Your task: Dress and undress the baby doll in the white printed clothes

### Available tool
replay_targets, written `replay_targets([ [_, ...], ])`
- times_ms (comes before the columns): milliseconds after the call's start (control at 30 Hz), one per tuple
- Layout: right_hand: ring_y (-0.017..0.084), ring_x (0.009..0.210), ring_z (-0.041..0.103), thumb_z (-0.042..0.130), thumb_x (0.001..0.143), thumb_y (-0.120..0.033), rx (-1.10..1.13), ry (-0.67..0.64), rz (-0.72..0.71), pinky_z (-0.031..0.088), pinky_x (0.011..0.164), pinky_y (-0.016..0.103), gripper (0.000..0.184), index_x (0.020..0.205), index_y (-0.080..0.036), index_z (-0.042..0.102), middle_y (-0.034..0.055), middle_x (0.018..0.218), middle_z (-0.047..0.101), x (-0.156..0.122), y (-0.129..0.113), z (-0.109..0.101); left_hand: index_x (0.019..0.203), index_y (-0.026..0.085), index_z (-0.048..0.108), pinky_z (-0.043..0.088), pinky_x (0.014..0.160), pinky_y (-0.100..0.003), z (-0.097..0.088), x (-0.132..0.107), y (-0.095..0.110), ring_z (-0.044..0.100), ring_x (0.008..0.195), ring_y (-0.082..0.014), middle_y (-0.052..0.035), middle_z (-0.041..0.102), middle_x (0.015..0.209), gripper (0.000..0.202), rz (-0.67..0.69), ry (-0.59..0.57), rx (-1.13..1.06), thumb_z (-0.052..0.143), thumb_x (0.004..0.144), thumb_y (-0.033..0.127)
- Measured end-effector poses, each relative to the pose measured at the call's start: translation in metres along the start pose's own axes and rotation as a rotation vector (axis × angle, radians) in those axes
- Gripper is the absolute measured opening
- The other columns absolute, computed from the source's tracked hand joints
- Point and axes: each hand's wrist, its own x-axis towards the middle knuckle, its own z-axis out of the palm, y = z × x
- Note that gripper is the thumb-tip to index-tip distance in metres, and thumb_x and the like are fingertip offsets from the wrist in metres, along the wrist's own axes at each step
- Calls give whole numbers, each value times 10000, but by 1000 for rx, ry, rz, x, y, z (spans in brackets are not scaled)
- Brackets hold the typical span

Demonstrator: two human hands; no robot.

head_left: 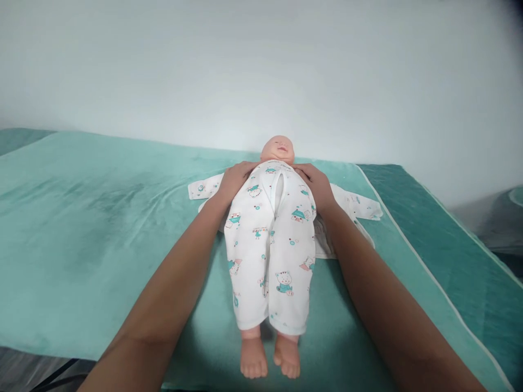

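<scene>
A baby doll (pixel 278 148) lies on its back on a teal blanket (pixel 102 218), feet toward me. It wears white trousers (pixel 269 256) printed with small cartoon animals, pulled up to the chest. A white printed top (pixel 359 207) lies spread open under it, sleeves out to both sides. My left hand (pixel 235 179) rests against the doll's left side near the shoulder, fingers curled round the cloth edge. My right hand (pixel 314 185) holds the other side the same way. The doll's bare feet (pixel 269 356) point at me.
The blanket covers a wide flat bed that meets a plain pale wall (pixel 261 65) behind. A darker teal strip (pixel 441 245) with a white seam runs along the right edge. Floor shows at the lower left corner.
</scene>
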Motion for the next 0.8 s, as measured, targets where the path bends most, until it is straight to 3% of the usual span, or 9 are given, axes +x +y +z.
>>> replay_targets([
  [133, 241, 1190, 567, 418, 935, -357, -43, 13, -5, 401, 1034, 442, 361, 1187, -282, 666, 33, 1274, 657, -21, 3, -5, 1276, 267, 626, 367, 1051, -387, -3, -16, -6, 541, 1227, -263, -73, 620, 1331, 420, 82, -18, 269, 506, 874, 272],
  [267, 247, 1289, 486, 480, 870, -271, -150, 50, -49, 351, 1095, 453, 405, 1244, -229, 630, 79, 1372, 587, -46, -2, -6, 1435, 260, 450, 272, 1154, -390, -6, -39, -17, 404, 1363, -238, -64, 472, 1483, 519, 138, -32, 401, 439, 916, 260],
  [400, 255, 1092, 575, 523, 789, -238, -182, 178, 72, 454, 948, 413, 343, 1099, -179, 656, 133, 1185, 653, -61, -12, -4, 1478, 271, 345, 234, 1187, -399, -7, -56, -18, 300, 1426, -217, -56, 354, 1549, 529, 152, -24, 375, 387, 950, 280],
  [467, 244, 944, 608, 510, 771, -248, -148, 186, 225, 485, 830, 380, 289, 1010, -175, 655, 119, 1048, 690, -62, -14, -4, 1407, 245, 431, 272, 1165, -410, -6, -60, -9, 320, 1392, -230, -79, 407, 1497, 457, 158, 40, 355, 393, 952, 268],
  [567, 253, 861, 606, 516, 742, -284, -128, 80, 362, 467, 768, 371, 229, 886, -173, 657, 102, 954, 720, -58, -15, -6, 1159, 202, 581, 369, 1051, -432, -4, -64, 13, 422, 1227, -278, -121, 554, 1265, 274, 99, 191, 384, 489, 902, 223],
  [667, 266, 842, 589, 533, 702, -293, -78, -5, 397, 451, 735, 363, 148, 722, -179, 626, 86, 886, 728, -52, -18, -12, 948, 205, 560, 428, 866, -382, -2, -69, 33, 502, 998, -256, -88, 584, 1020, 127, -59, 257, 316, 535, 836, 153],
  [800, 259, 830, 567, 598, 645, -286, 114, -71, 441, 455, 719, 348, 102, 639, -185, 615, 57, 792, 708, -48, -26, -16, 877, 214, 481, 410, 720, -299, 2, -75, 48, 496, 802, -177, -6, 537, 819, 124, -296, 218, -59, 551, 818, 131],
])
